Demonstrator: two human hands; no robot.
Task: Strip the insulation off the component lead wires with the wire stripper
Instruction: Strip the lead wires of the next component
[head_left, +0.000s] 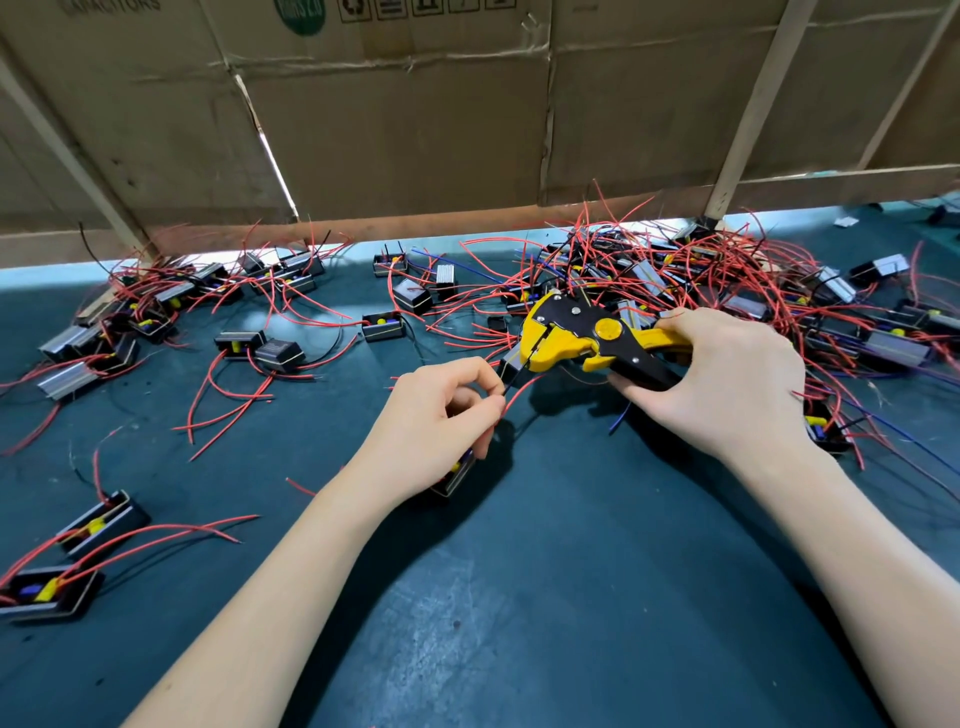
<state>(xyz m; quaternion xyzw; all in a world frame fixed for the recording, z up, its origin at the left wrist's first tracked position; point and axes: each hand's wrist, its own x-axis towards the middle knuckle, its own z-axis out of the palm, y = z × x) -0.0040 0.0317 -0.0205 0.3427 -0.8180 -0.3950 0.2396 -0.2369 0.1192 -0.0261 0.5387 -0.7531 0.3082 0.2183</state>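
Observation:
My right hand (727, 384) grips the handles of a yellow and black wire stripper (582, 335), whose jaws point left. My left hand (441, 415) pinches a thin black lead wire (511, 382) between thumb and forefinger; the wire runs up into the stripper's jaws. A red lead (522, 391) curves beside it. Under my left hand lies a black box component (460, 478) with a yellow part inside, mostly hidden by the palm.
A big tangle of black components with red and blue wires (675, 280) lies behind the stripper at the right. More components (156, 306) are scattered at the left and near left (52, 592) on the dark green mat (545, 571). A cardboard wall (415, 130) stands at the back.

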